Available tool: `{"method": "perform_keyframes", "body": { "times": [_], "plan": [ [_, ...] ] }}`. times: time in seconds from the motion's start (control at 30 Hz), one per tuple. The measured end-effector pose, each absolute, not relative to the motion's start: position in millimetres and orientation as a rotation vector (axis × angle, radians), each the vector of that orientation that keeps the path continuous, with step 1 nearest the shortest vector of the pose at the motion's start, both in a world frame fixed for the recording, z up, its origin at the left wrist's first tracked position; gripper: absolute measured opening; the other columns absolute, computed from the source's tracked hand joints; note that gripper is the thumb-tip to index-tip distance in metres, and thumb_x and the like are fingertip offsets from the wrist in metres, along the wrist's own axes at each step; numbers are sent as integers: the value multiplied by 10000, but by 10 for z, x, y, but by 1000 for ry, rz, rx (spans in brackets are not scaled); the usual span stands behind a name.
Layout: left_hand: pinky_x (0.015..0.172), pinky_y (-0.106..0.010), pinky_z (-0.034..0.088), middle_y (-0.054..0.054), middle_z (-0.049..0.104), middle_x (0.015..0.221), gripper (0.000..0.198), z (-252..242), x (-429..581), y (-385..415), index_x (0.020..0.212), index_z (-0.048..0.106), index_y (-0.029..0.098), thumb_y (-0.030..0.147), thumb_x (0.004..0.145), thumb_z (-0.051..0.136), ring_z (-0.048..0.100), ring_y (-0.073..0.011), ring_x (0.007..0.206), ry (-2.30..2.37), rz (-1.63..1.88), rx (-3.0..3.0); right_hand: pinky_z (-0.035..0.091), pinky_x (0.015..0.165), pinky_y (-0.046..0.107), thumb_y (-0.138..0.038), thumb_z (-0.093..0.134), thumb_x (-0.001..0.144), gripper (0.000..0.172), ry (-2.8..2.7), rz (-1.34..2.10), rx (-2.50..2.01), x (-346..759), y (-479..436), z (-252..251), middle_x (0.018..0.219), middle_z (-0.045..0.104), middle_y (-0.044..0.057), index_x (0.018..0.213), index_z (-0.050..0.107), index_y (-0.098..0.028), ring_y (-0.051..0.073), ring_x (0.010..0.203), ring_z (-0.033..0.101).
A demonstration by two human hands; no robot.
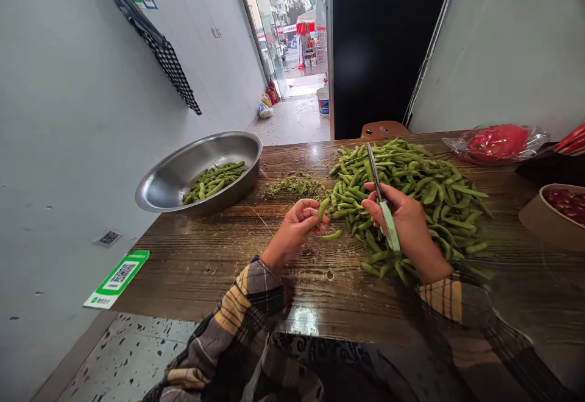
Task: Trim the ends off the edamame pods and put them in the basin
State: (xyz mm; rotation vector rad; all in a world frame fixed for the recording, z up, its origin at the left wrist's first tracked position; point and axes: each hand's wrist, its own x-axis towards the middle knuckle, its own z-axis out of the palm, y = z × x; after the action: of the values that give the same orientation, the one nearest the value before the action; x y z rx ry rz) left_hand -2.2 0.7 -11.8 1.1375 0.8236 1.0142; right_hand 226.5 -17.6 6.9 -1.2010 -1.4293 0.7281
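Observation:
My left hand [300, 224] pinches a green edamame pod [323, 208] between thumb and fingers, above the wooden table [205, 268]. Another pod [332, 235] lies on the wood just beside those fingertips. In my right hand [404, 219] is a pair of scissors [386, 216] with pale green handles, their blades pointing up and away from me. Whether the blades are apart is hard to see. Beneath and behind that hand spreads a large heap of pods [425, 176]. A small pile of trimmed ends [295, 186] sits past my left hand.
A wide steel basin [155, 198] with some pods stands at the left. On the right are a clear bag with something red [498, 143] and a bowl of dark red pieces [548, 222]. A green QR card [117, 280] lies at the left edge; a stool [384, 129] stands behind.

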Motion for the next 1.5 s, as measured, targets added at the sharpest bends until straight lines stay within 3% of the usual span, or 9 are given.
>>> {"method": "perform_keyframes", "body": {
  "times": [0.13, 0.33, 0.5, 0.63, 0.83, 1.03, 1.23, 1.5],
  "plan": [
    [664, -275, 522, -53, 682, 894, 465, -91, -45, -13, 1163, 571, 161, 231, 738, 746, 667, -165, 751, 754, 1000, 1001, 494, 580, 282, -427, 652, 806, 372, -1624, 675, -1246, 2194, -233, 82, 783, 630, 5, 1093, 657, -189, 150, 625, 591],
    [711, -352, 546, -39, 654, 858, 261, -39, -43, -75, 937, 609, 154, 308, 765, 730, 666, -187, 762, 720, 1014, 915, 525, 734, 359, -418, 658, 813, 395, -1877, 503, -1235, 2133, -296, 29, 886, 676, 61, 1126, 643, -178, 220, 801, 649],
    [814, -265, 453, -43, 652, 881, 195, -24, -59, -92, 865, 672, 139, 310, 781, 717, 585, -142, 848, 814, 1129, 1171, 538, 770, 372, -409, 663, 826, 459, -2076, 408, -1208, 2107, -346, -9, 1058, 648, 86, 1224, 582, -196, 207, 813, 644],
    [696, -213, 407, 3, 607, 769, 182, 6, -53, -113, 847, 670, 149, 308, 775, 720, 515, -96, 720, 884, 1137, 1270, 545, 732, 354, -380, 660, 838, 472, -2153, 412, -1219, 2071, -369, -6, 1081, 626, 81, 1264, 550, -212, 195, 804, 632],
    [698, -246, 430, -38, 661, 815, 245, 39, -2, -177, 931, 691, 139, 317, 765, 720, 557, -129, 736, 913, 1081, 1376, 542, 768, 359, -344, 686, 820, 481, -2166, 396, -1201, 2046, -368, -2, 1106, 626, 82, 1260, 548, -209, 222, 901, 640],
    [539, -218, 367, 2, 612, 680, 234, 23, 11, -208, 942, 723, 156, 311, 767, 714, 449, -80, 538, 992, 1103, 1401, 544, 792, 374, -345, 679, 820, 490, -2191, 367, -1192, 2039, -379, 1, 1134, 624, 92, 1276, 541, -232, 242, 955, 641],
    [520, -209, 373, -17, 632, 722, 197, 54, 43, -235, 889, 726, 158, 305, 757, 722, 478, -90, 557, 997, 1109, 1404, 544, 817, 390, -354, 687, 814, 527, -2207, 362, -1172, 2023, -382, -12, 1157, 614, 102, 1299, 517, -234, 256, 987, 634],
    [449, -183, 355, -16, 630, 733, 235, 37, 0, -212, 908, 719, 145, 328, 761, 716, 443, -66, 509, 960, 989, 1335, 542, 764, 382, -357, 622, 868, 434, -2285, 264, -1193, 2031, -360, -64, 1108, 642, 113, 1261, 543, -188, 252, 907, 653]
  ]
}}
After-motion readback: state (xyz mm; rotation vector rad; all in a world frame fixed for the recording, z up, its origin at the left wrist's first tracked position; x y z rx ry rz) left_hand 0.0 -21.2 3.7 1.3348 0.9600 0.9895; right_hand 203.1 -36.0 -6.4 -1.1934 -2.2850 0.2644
